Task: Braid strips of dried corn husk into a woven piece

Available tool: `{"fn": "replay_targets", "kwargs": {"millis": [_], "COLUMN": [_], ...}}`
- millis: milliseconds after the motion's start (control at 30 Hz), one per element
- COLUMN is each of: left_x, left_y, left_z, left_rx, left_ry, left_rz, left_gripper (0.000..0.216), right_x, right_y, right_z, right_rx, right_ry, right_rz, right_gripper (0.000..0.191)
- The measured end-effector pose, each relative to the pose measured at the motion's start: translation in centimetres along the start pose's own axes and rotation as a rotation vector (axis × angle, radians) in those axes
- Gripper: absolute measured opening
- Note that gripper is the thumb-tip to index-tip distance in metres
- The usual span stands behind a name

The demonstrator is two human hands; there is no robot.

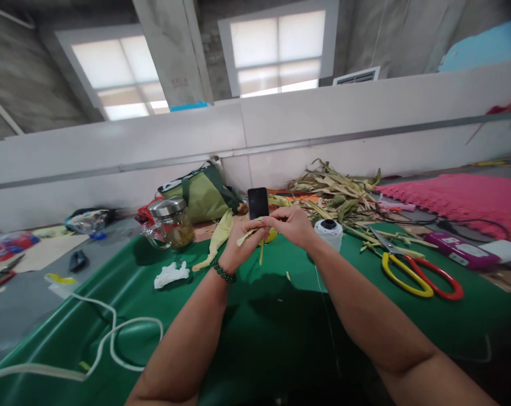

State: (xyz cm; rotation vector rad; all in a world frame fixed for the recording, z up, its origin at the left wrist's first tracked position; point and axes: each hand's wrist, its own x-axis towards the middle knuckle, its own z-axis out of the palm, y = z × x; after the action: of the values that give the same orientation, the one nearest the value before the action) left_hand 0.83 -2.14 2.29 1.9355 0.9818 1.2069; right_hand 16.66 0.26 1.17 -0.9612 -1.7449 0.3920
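Note:
My left hand (238,243), with a dark bead bracelet (224,272) at its wrist, is closed on a pale strip of corn husk (247,237). Close against it, my right hand (295,228) pinches the same husk at its upper end. A thin yellowish stalk (261,252) hangs below the fingers. Left of the hands lies a larger corn husk (220,239). A phone (258,203) stands upright just behind them. Beside my right wrist is a spool of white thread (329,235), its thread trailing down over the green cloth (276,338).
Large scissors (408,270) with yellow and red handles lie at right, near a purple box (462,249). Dried husks (340,192) pile up behind. A glass jar (173,223), a green bag (205,194), crumpled tissue (171,275) and white cable (111,332) are at left.

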Motion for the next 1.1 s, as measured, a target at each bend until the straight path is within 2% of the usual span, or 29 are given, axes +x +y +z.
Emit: {"fn": "replay_targets", "kwargs": {"millis": [100,300,367,467,567,733,833,933,1033,1100], "left_x": [0.0,0.4,0.4,0.3,0.4,0.7,0.8,0.9,0.9,0.8], "left_y": [-0.3,-1.6,-1.8,-1.9,-1.9,-1.8,-1.9,-2.1,-2.2,-2.2], "left_z": [0.2,0.4,0.4,0.2,-0.3,-0.9,-0.7,-0.4,-0.3,-0.2], "left_rx": [0.012,-0.080,-0.172,-0.340,-0.455,-0.572,-0.642,-0.565,-0.322,-0.139], "left_ry": [-0.021,-0.066,-0.083,-0.055,-0.017,0.090,0.078,0.096,0.162,0.146], "left_rz": [-0.024,-0.113,-0.174,-0.242,-0.261,-0.285,-0.277,-0.215,-0.117,-0.017], "left_gripper": [0.018,0.010,0.013,0.029,0.044,0.039,0.035,0.028,0.025,0.021], "right_x": [0.1,0.0,0.1,0.4,0.6,0.6,0.4,0.2,-0.1,-0.2], "right_y": [0.2,0.4,0.6,0.8,0.7,0.5,0.7,0.6,0.5,0.4], "right_z": [0.5,1.2,1.2,0.9,0.4,-0.4,-0.5,-0.2,0.0,0.1], "right_rx": [0.092,0.189,0.229,0.239,0.223,0.205,0.184,0.105,-0.012,-0.077], "right_ry": [-0.055,0.134,0.101,0.037,0.058,-0.136,-0.164,-0.117,-0.004,0.000], "right_rz": [0.050,0.105,0.122,0.094,0.025,0.013,-0.008,-0.069,-0.192,-0.292], "right_gripper": [0.021,0.026,0.028,0.034,0.036,0.027,0.021,0.019,0.017,0.018]}}
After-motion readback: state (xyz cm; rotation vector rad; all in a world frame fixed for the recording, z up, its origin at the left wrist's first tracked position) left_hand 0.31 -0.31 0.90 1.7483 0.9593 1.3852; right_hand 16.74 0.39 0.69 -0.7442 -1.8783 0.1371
